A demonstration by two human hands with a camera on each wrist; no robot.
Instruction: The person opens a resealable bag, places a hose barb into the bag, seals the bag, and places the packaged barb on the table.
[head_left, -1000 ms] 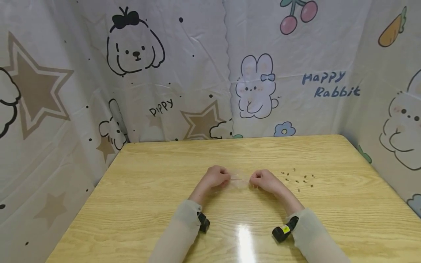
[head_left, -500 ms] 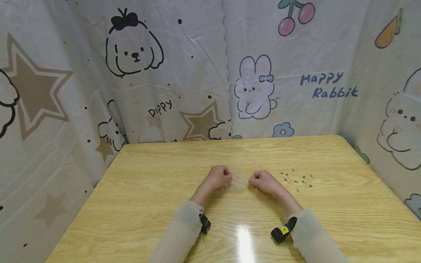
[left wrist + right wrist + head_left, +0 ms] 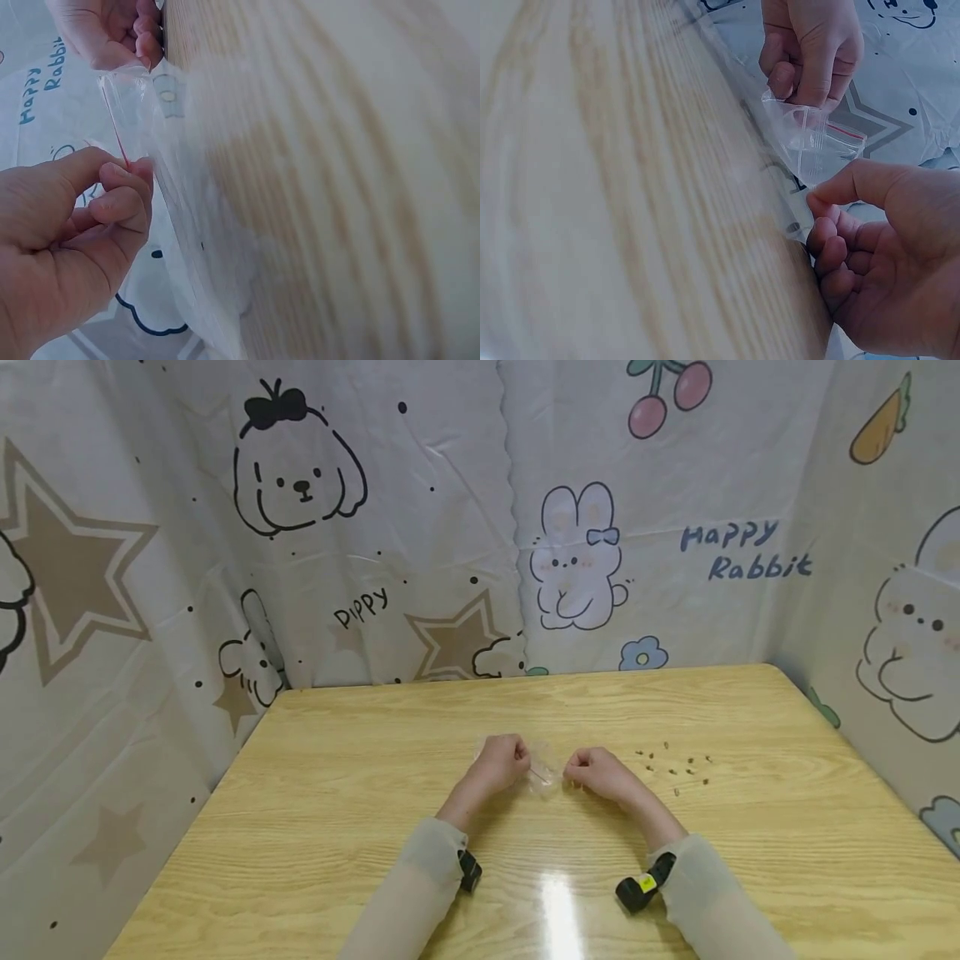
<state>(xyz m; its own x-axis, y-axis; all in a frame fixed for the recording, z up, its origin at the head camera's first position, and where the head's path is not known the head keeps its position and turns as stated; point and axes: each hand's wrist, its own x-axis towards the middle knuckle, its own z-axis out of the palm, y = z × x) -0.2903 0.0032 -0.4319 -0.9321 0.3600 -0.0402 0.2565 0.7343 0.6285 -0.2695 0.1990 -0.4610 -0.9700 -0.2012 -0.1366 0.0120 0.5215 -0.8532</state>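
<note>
A clear plastic zip bag (image 3: pixel 543 772) with a thin red line along its seal hangs between my two hands, just over the table. My left hand (image 3: pixel 501 763) pinches one side of it between thumb and index finger. The opposite side is pinched by my right hand (image 3: pixel 600 773). In the right wrist view the bag's mouth (image 3: pixel 810 139) bulges apart, with the red strip on the far side. The left wrist view shows the red line running up from the left fingertips (image 3: pixel 120 174). Its film sags below the fingers, and I make out nothing inside.
Several tiny brass-coloured pieces (image 3: pixel 691 761) lie scattered on the wooden table (image 3: pixel 337 793) to the right of my right hand. A printed cloth (image 3: pixel 420 527) hangs behind and along both sides of the table. Each wrist carries a small black camera (image 3: pixel 636 892).
The red seal line, nearly level and taut before, now slants down to the right as the bag's mouth spreads. My hands have come slightly closer together. The head view has shifted a little.
</note>
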